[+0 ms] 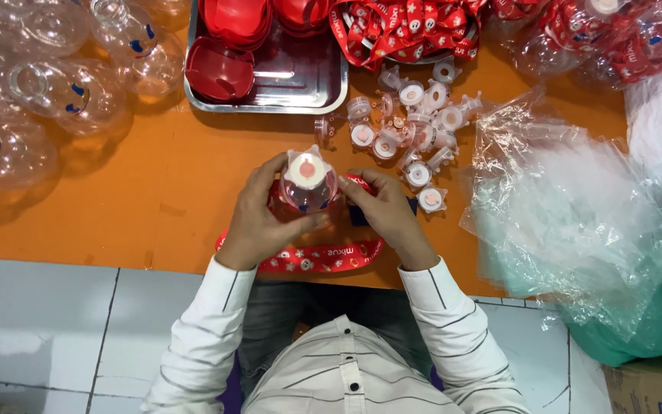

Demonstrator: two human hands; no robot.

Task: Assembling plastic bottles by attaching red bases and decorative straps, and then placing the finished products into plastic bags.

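Both of my hands hold one small clear plastic bottle point(309, 190) upright over the orange table point(155, 192). A clear lid with a pink centre point(307, 169) sits on its top. My left hand point(258, 218) wraps the bottle's left side with fingers curled under it. My right hand point(386, 211) grips the right side. A red printed strap point(319, 257) loops beneath the bottle and lies on the table near its front edge.
A pile of clear lids point(415, 130) lies just beyond my right hand. Behind them, a metal tray point(300, 84) holds red plastic pieces point(220, 70). Empty clear bottles point(47, 92) crowd the left. Red straps point(400, 27) and clear plastic bags point(576, 215) fill the back and right.
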